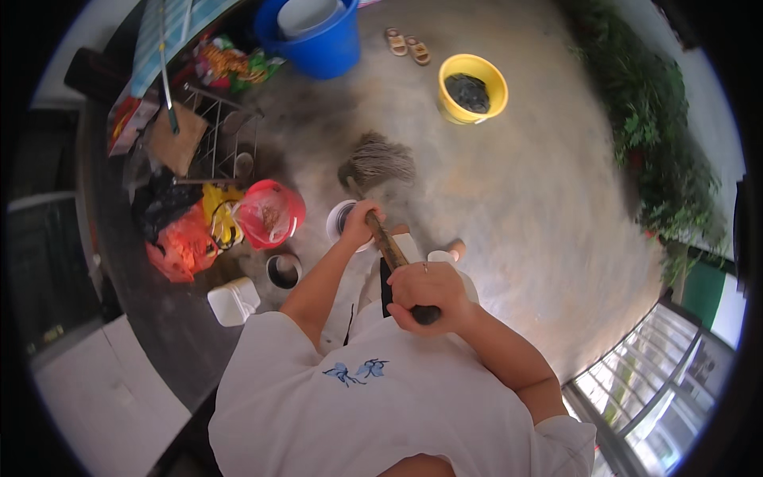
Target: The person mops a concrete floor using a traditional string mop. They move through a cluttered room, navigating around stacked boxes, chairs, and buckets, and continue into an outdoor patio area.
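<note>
A mop (pixel 380 163) with grey-brown strings lies with its head on the concrete floor ahead of me. Its wooden handle slants back toward my body. My left hand (pixel 362 224) is wrapped round the handle lower down, closer to the strings. Near the handle's dark top end, my right hand (pixel 433 292) grips it in front of my shirt, a ring on one finger. Just beside my left hand stands a white-rimmed round container (pixel 335 221), partly covered by that hand and forearm.
On the left are a red bucket (pixel 296 208) with a plastic liner, an orange bag (pixel 184 245), a dark-mouthed pot (pixel 284 271), a white square tub (pixel 233 302) and a metal rack (pixel 214 131). Farther off stand a blue tub (pixel 322 52), sandals (pixel 408 46) and a yellow bucket (pixel 486 109). Plants (pixel 644 119) line the right.
</note>
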Available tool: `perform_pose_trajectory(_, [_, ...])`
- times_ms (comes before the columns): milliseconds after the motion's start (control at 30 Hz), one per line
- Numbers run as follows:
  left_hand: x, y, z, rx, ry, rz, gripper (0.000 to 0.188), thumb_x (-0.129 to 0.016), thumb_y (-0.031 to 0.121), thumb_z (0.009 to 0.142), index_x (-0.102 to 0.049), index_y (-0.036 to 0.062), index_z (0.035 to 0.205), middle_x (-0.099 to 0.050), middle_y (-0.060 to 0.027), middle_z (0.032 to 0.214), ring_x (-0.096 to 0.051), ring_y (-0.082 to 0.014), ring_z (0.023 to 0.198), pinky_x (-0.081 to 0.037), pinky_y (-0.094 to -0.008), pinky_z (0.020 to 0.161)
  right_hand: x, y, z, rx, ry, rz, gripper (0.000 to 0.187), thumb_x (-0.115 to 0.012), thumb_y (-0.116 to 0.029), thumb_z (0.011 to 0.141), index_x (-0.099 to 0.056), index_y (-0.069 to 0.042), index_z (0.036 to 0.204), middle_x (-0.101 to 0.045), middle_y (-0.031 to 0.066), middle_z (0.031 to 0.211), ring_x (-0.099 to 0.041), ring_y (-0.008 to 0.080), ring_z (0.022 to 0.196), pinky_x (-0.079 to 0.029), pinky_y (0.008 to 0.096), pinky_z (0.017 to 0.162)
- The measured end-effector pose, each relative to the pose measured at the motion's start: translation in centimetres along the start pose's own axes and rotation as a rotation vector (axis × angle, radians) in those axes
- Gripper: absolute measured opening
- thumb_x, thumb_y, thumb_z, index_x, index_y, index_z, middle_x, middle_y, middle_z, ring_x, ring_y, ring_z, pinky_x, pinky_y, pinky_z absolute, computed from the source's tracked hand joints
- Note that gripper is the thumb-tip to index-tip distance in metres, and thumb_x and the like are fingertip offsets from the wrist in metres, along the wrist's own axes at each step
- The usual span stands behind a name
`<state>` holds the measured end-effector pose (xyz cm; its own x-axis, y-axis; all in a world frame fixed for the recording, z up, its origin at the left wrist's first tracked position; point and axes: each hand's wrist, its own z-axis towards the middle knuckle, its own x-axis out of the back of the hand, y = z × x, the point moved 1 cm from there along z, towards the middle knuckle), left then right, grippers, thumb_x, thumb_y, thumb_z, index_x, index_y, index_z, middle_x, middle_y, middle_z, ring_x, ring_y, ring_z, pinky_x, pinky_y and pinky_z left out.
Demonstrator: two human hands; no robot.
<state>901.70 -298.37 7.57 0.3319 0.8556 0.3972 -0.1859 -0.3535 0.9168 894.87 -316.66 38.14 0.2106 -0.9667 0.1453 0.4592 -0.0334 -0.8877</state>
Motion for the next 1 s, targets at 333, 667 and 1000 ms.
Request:
perform_pose_trajectory(333, [2.4,-3.6,-8.0,0.176,0.165,0.153,0.025,-0.075,0.003,0.07,-0.053,0.0069,0.081,-0.056,-0.0106,0.08,-0.055,-0.0315,0.081,-0.044,-0.0372,0.074,-1.7,3.2,-1.7,-0.175,-0.111,0.291,0.017,-0.062,0.01,0.077,-0.052,-0.001,0.068,-0.055,0.0083,0.067,-0.057,0.0244,0.066,-0.049,0.033,0.066])
perform_pose_trajectory(667, [-2.6,2.8,-7.2,0.305,0.366,0.192,0.08,-0.071,0.008,0.075,-0.03,0.0077,0.144,-0.035,-0.0185,0.146,-0.035,-0.0331,0.136,-0.033,-0.0384,0.111,4.0,9.8,1.9,-0.447,0.087,0.313,0.018,-0.063,-0.006,0.089,-0.06,0.001,0.073,-0.062,0.0035,0.073,-0.057,0.0093,0.069,-0.046,0.0244,0.064])
perform_pose_trajectory(1000, [1.4,-1.4,-6.0,0.211,0.748,-0.131,0.023,-0.073,0.006,0.075,-0.06,0.0046,0.094,-0.065,-0.0114,0.085,-0.063,-0.0268,0.079,-0.048,-0.0358,0.071,-3.7,6.0,2.5,-0.161,-0.196,0.287,0.018,-0.067,-0.006,0.084,-0.054,-0.002,0.072,-0.054,-0.0006,0.068,-0.047,0.0067,0.065,-0.04,0.0232,0.06])
